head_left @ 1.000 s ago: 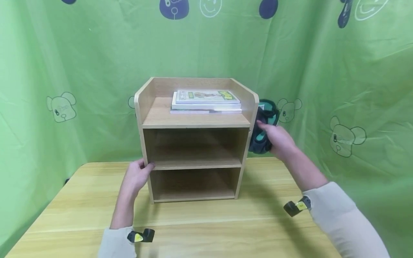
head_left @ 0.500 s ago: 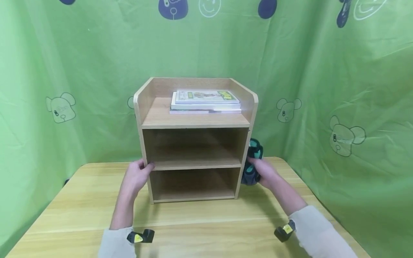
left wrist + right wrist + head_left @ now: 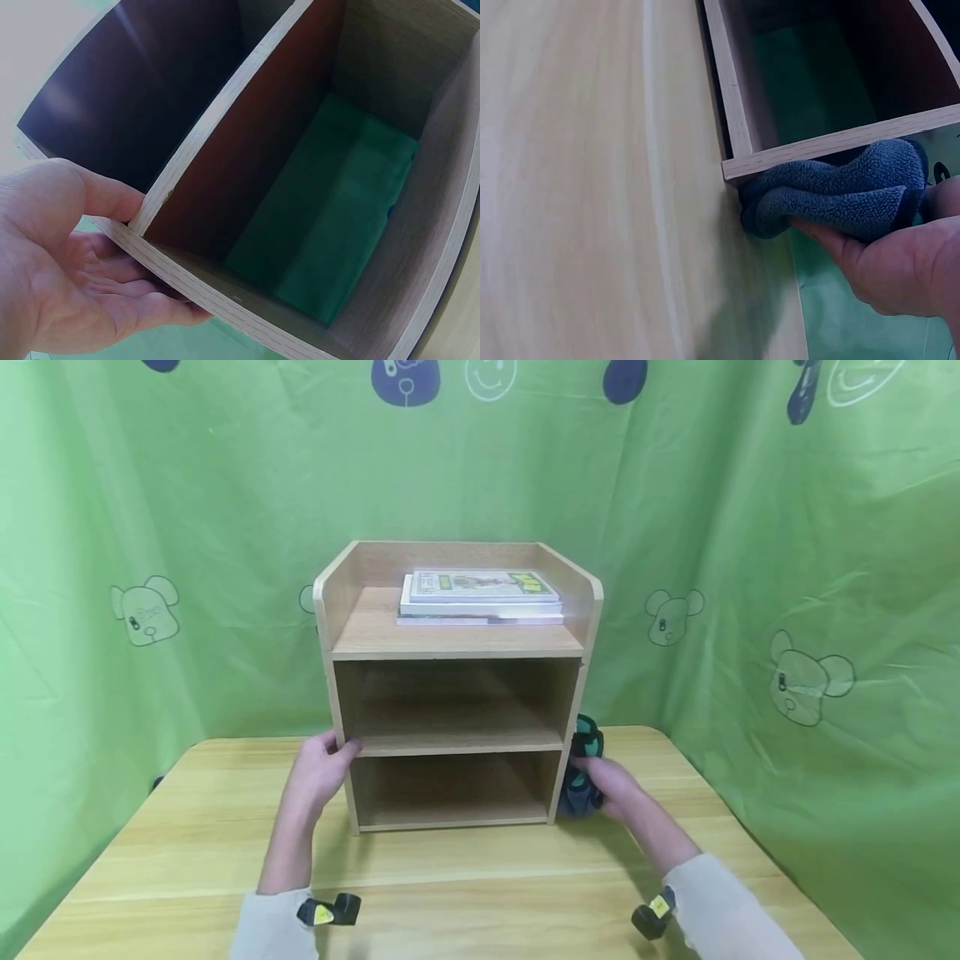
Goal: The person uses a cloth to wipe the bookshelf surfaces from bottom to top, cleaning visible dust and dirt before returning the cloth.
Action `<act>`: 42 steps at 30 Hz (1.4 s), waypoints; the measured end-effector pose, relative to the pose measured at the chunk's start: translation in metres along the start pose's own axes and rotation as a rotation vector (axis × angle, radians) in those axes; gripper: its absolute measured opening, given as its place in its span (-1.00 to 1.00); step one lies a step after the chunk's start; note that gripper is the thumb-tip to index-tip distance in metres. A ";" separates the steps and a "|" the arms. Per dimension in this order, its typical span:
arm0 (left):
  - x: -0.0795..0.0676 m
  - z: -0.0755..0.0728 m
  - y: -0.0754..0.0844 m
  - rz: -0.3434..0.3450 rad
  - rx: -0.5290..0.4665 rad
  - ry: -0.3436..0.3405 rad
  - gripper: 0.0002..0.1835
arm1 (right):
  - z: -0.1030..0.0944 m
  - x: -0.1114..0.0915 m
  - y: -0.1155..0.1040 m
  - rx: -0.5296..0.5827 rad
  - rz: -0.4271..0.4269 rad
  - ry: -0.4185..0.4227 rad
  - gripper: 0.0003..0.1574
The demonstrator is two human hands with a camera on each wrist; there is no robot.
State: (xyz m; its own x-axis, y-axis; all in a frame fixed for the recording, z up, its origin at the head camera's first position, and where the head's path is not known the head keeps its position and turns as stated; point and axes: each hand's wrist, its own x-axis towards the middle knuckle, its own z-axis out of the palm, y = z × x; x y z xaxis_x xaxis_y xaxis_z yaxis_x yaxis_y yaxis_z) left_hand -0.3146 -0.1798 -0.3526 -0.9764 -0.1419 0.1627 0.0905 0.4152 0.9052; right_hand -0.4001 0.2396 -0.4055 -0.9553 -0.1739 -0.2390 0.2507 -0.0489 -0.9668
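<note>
A light wooden shelf unit (image 3: pixel 456 654) stands upright on the table, its open front facing me. My left hand (image 3: pixel 318 773) grips its left side panel. In the left wrist view, the thumb (image 3: pixel 112 196) rests at the front edge where a shelf board meets the side, and the other fingers lie outside the panel. On the opposite side, my right hand (image 3: pixel 617 787) holds a folded, fuzzy blue-grey cloth (image 3: pixel 832 187) with green patches. The cloth lies against the lower right side panel, close to the tabletop. Part of the right hand's fingers is hidden by the cloth.
Several thin books (image 3: pixel 483 587) lie stacked on the shelf unit's top, inside its raised rim. The wooden table (image 3: pixel 465 893) extends in front and to both sides. Green patterned curtains (image 3: pixel 247 510) hang behind it and along both sides.
My right hand has moved down the unit's right side with the cloth, from near the top board to near the tabletop. The left hand and the shelf unit have stayed put.
</note>
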 end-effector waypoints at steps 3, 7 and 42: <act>0.000 0.000 0.000 -0.006 -0.003 0.004 -0.63 | 0.000 -0.003 0.003 -0.018 0.015 -0.010 -0.30; 0.000 0.000 0.000 -0.011 -0.015 0.001 -0.62 | 0.000 -0.011 0.006 -0.032 0.026 -0.034 -0.35; 0.002 -0.001 0.000 -0.028 -0.026 -0.005 -0.59 | 0.035 -0.118 -0.169 0.022 -0.134 0.034 0.09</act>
State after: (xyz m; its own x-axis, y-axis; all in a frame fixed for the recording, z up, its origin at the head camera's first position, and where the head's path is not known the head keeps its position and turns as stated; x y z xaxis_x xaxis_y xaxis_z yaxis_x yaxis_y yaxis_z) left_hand -0.3168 -0.1809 -0.3523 -0.9796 -0.1487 0.1355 0.0683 0.3878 0.9192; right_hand -0.3238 0.2342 -0.2112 -0.9851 -0.1311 -0.1110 0.1234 -0.0909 -0.9882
